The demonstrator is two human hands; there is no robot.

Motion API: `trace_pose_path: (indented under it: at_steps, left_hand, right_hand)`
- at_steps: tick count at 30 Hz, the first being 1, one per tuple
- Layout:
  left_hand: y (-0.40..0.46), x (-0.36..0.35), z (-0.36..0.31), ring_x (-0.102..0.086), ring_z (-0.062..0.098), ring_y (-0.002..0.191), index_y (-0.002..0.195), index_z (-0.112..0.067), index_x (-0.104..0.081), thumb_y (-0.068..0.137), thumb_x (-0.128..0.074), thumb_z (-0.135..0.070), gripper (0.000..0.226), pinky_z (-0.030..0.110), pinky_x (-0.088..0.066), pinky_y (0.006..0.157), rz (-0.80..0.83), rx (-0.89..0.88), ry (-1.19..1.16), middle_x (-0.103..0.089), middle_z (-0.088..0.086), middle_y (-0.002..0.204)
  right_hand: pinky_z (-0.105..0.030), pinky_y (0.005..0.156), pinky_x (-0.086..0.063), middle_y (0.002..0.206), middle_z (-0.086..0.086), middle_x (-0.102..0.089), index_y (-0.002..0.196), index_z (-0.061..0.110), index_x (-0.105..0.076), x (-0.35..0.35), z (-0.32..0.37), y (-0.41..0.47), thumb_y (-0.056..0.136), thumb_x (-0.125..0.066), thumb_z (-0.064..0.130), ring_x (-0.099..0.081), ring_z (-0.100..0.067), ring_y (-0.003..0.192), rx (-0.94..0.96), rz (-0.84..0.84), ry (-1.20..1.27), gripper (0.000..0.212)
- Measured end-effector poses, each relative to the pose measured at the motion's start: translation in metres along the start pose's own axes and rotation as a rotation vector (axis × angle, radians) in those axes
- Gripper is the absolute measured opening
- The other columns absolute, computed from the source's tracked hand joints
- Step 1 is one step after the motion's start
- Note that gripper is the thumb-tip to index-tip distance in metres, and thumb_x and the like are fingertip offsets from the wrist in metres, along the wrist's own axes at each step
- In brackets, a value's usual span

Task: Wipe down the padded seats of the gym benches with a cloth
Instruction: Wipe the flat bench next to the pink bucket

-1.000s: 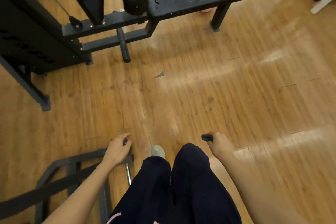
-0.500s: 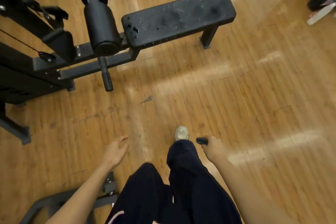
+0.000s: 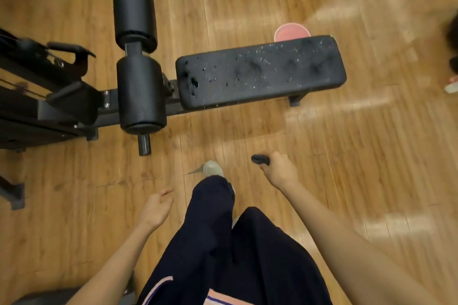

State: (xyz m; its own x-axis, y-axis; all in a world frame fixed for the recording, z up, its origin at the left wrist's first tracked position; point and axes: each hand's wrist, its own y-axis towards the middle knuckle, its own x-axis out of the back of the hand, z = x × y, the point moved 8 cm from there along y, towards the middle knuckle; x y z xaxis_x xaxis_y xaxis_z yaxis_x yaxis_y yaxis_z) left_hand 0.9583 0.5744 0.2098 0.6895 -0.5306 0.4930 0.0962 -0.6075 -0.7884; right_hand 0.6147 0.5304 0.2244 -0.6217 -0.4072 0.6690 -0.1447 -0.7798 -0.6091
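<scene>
A black padded bench seat (image 3: 260,72), worn and speckled with pits, lies across the middle of the view. Two black roller pads (image 3: 138,67) stand on a bar at its left end. My right hand (image 3: 280,171) grips a small dark object (image 3: 259,159), too blurred to identify, just in front of the bench. My left hand (image 3: 156,208) hangs empty beside my leg, fingers loosely relaxed. No cloth is plainly visible.
A black machine frame (image 3: 44,96) joins the bench at the left. A pink round object (image 3: 292,31) sits on the wooden floor behind the seat. My dark trousers and pale shoe (image 3: 212,168) are below. Another person's foot (image 3: 451,86) shows at the right edge.
I have walked toward the bench, which now sits nearer and lower in view. My left hand let go of the grey frame behind and hangs free. The right hand still holds the dark object.
</scene>
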Motion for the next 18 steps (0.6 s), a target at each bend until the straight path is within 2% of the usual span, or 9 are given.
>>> trace_pose_path:
  at_steps: [3,7,9,10,14,18]
  left_hand:
    - [0.034,0.018,-0.057,-0.04,0.023,0.142,0.145,-0.007,-0.047,0.105,-0.043,-0.013,0.041,0.029,-0.03,0.112,0.002,-0.062,0.01,-0.047,0.009,0.151]
    - [0.067,0.038,-0.131,-0.041,0.021,0.141,0.145,-0.01,-0.049,0.105,-0.043,-0.017,0.041,0.03,-0.032,0.112,-0.017,-0.134,0.019,-0.048,0.006,0.151]
    - [0.084,0.042,-0.159,-0.041,0.02,0.141,0.145,-0.01,-0.049,0.105,-0.044,-0.017,0.041,0.028,-0.031,0.112,-0.016,-0.145,-0.007,-0.047,0.006,0.151]
    - [0.091,0.042,-0.17,-0.041,0.02,0.141,0.144,-0.01,-0.049,0.105,-0.044,-0.017,0.04,0.027,-0.031,0.111,-0.015,-0.137,-0.026,-0.048,0.006,0.151]
    - [0.12,0.045,-0.201,-0.044,0.02,0.138,0.142,-0.011,-0.052,0.104,-0.045,-0.017,0.039,0.026,-0.032,0.107,-0.06,-0.067,-0.14,-0.05,0.006,0.149]
    - [0.139,0.042,-0.22,-0.042,0.02,0.139,0.142,-0.012,-0.051,0.103,-0.046,-0.015,0.039,0.028,-0.031,0.111,-0.141,0.035,-0.265,-0.049,0.006,0.15]
  right_hand:
    - [-0.034,0.074,-0.057,0.11,0.007,-0.072,0.118,0.033,-0.068,0.024,0.005,0.033,0.094,-0.054,0.011,-0.067,-0.016,0.096,-0.04,0.011,-0.025,0.035]
    - [-0.024,0.063,-0.052,0.111,0.01,-0.071,0.117,0.028,-0.069,0.05,0.018,0.068,0.093,-0.054,0.005,-0.067,-0.015,0.097,-0.061,0.047,-0.027,0.037]
    - [-0.03,0.071,-0.056,0.112,0.01,-0.071,0.118,0.029,-0.068,0.063,0.029,0.086,0.092,-0.053,0.004,-0.067,-0.016,0.099,-0.041,0.065,-0.039,0.039]
    - [-0.031,0.073,-0.055,0.114,0.009,-0.071,0.119,0.028,-0.068,0.069,0.034,0.096,0.092,-0.053,0.005,-0.067,-0.017,0.1,-0.029,0.079,-0.057,0.039]
    - [-0.017,0.075,-0.039,0.12,0.005,-0.068,0.126,0.02,-0.064,0.089,0.06,0.144,0.095,-0.054,0.003,-0.061,-0.014,0.112,0.085,0.17,-0.108,0.037]
    - [-0.015,0.077,-0.038,0.121,0.007,-0.068,0.123,0.021,-0.066,0.107,0.089,0.2,0.093,-0.057,0.003,-0.06,-0.012,0.113,0.227,0.258,-0.179,0.036]
